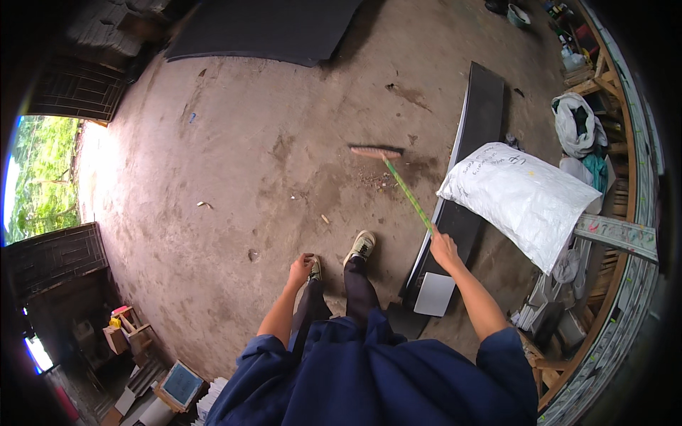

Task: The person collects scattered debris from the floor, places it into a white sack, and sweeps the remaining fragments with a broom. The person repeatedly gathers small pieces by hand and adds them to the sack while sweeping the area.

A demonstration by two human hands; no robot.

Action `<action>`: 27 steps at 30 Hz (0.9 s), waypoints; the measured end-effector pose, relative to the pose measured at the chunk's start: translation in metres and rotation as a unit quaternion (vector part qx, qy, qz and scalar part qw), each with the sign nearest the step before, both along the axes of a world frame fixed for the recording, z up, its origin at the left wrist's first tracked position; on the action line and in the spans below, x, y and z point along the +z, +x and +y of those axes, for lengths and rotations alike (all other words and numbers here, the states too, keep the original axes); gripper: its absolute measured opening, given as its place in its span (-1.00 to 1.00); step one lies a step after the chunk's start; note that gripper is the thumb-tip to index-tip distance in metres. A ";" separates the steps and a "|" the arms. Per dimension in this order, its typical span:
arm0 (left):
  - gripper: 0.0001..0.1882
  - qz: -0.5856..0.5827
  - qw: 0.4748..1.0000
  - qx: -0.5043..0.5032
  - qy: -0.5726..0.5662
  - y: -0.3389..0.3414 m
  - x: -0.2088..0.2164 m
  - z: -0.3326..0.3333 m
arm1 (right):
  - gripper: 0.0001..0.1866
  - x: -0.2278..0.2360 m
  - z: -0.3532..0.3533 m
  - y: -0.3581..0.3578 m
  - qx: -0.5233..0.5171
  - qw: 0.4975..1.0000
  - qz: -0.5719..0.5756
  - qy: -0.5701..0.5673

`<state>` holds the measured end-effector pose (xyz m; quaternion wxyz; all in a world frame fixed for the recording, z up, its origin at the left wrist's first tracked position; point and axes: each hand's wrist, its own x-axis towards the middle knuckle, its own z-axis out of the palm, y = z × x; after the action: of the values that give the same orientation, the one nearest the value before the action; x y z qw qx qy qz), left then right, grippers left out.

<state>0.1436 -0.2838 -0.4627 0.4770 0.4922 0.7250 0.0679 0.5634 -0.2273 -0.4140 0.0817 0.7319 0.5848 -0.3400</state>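
Note:
My right hand [445,250] is wrapped round the end of a broom's green-striped stick. The broom [406,189] slants away from me to the far left, and its pinkish head [375,152] rests on the concrete floor. A scatter of small debris [376,180] lies on the near side of the head, by a darker stain. My left hand [300,270] hangs over my left shoe, its fingers curled in, with no object showing in it.
Right of the broom lies a long dark panel [477,121], with a stuffed white sack [522,195] over it and a white board [434,295] at its near end. A black sheet [263,32] spreads at the back. Wooden shelving [604,82] lines the right; a doorway [46,174] opens left.

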 end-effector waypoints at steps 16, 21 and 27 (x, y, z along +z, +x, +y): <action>-0.71 0.000 0.997 0.039 -0.065 -0.048 -0.008 -0.071 | -0.52 -0.006 -0.033 -0.069 -0.010 0.999 0.012 -0.037; -0.70 -0.016 0.994 0.057 -0.095 -0.073 -0.009 -0.097 | -0.54 0.047 -0.028 -0.124 -0.293 0.861 0.357 -0.214; -0.71 -0.043 0.992 0.083 -0.081 -0.108 -0.012 -0.126 | -0.81 -0.009 -0.035 -0.231 -0.363 0.723 0.433 -0.397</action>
<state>0.0358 -0.4102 -0.4746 0.5387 0.3871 0.7451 0.0698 0.3321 -0.2622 -0.4227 -0.0269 0.5616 0.0574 -0.8250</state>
